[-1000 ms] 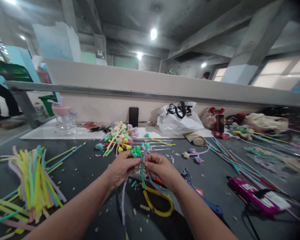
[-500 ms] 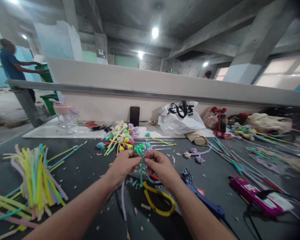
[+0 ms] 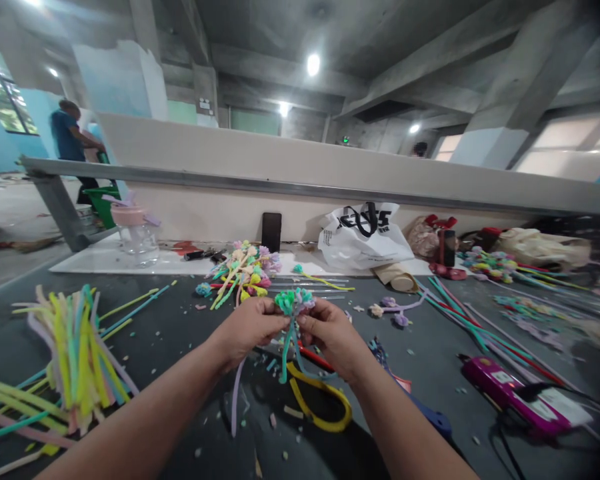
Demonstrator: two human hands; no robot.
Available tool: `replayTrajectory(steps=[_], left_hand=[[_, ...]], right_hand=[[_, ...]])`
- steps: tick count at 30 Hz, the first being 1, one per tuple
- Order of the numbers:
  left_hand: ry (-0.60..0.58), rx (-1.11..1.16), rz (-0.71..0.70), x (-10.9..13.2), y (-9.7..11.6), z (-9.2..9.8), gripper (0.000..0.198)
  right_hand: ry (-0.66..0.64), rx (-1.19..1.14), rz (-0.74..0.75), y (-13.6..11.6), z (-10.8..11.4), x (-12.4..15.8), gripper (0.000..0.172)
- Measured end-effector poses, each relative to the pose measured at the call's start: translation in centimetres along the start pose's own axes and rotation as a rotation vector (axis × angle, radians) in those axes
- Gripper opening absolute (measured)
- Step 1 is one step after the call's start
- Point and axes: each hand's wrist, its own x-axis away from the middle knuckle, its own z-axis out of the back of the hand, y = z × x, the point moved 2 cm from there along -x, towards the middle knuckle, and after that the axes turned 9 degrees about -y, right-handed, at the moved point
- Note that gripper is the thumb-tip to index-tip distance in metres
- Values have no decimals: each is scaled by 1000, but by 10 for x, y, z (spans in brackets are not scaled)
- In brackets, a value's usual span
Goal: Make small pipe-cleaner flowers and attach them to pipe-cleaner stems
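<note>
My left hand (image 3: 253,328) and my right hand (image 3: 333,337) meet over the middle of the dark table, fingertips pinched around a small bunch of fuzzy pipe-cleaner flowers. The green flower (image 3: 284,301) is by my left fingers, and the pale lilac flower (image 3: 304,300) is by my right. A green stem (image 3: 285,360) and a bluish stem hang below between the hands. Under my left hand a lilac pipe cleaner (image 3: 236,403) hangs down. Beneath my hands lies a yellow loop-shaped handle (image 3: 347,413); its other end is partly hidden.
Loose pipe cleaners (image 3: 75,353) are heaped at left. A blue tool (image 3: 430,417) with a cord and a magenta device (image 3: 505,393) lie at right. Behind are finished flowers (image 3: 250,263), a phone (image 3: 271,232), a clear jug (image 3: 137,243) and a white bag (image 3: 365,240). A person (image 3: 73,137) stands far left.
My hands have tilted the flowers slightly, and the green and lilac heads show more fully. The view has shifted a little. The person at far left has turned and lowered their arms.
</note>
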Motion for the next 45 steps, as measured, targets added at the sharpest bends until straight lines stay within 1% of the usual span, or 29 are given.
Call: replayTrajectory(steps=[4,10,12,14,17,19,21,24,26,27,29,30,31,33,34,35,36,37,38,39,41,43,45], left_hand=[[17,-11,11,-1,1,1,17],[68,-97,-33,-3,-4,6,9],[85,-145,-53,-2,-5,7,8],[100,-193,-64,-1,-5,7,7],[113,-209,-81,0,-5,3,7],[140,-162,-102,-1,-6,-2,7],[194,-69,-115,-3,-5,-5,5],[255,118,-91,-2,2,-1,7],[213,218,-67,4,15,11,10],[159,236,-40,8,23,19,11],[8,225,-37,19,41,36,11],[-33,181,-29,24,48,44,12],[-47,99,-3,28,53,51,14],[14,-141,29,31,57,57,14],[48,-266,31,31,57,56,10],[43,-364,22,29,56,52,7],[4,-430,24,27,54,46,6],[-66,-499,43,25,52,40,7],[-92,-591,35,24,52,35,8],[-63,-709,16,25,54,32,8],[82,-988,-41,29,62,34,11],[296,-1267,-82,37,74,40,13],[534,-1439,-103,46,86,46,13]], right_hand=[[-34,-32,-28,-2,-2,0,21],[-86,-28,-88,4,-6,0,25],[-44,-35,-67,7,-7,0,24],[26,4,-31,8,-9,0,23],[134,167,18,7,-15,0,20],[210,287,52,7,-17,1,18],[267,374,74,7,-16,2,16],[294,474,74,6,-7,1,15],[302,513,76,4,1,0,12],[301,513,75,2,5,0,11],[262,485,58,-2,9,0,11],[222,471,40,-3,8,1,13],[163,443,18,-4,5,2,16],[25,320,-11,-5,-4,4,20],[-29,237,-11,-6,-9,5,21],[-65,153,-4,-6,-13,6,22],[-84,84,3,-7,-15,7,22],[-88,46,4,-8,-17,8,22],[-87,48,-3,-9,-17,8,23],[-91,71,-22,-11,-16,8,24],[-107,141,-71,-13,-12,9,25],[-126,187,-112,-15,-8,9,25],[-153,208,-160,-15,-4,9,23]])
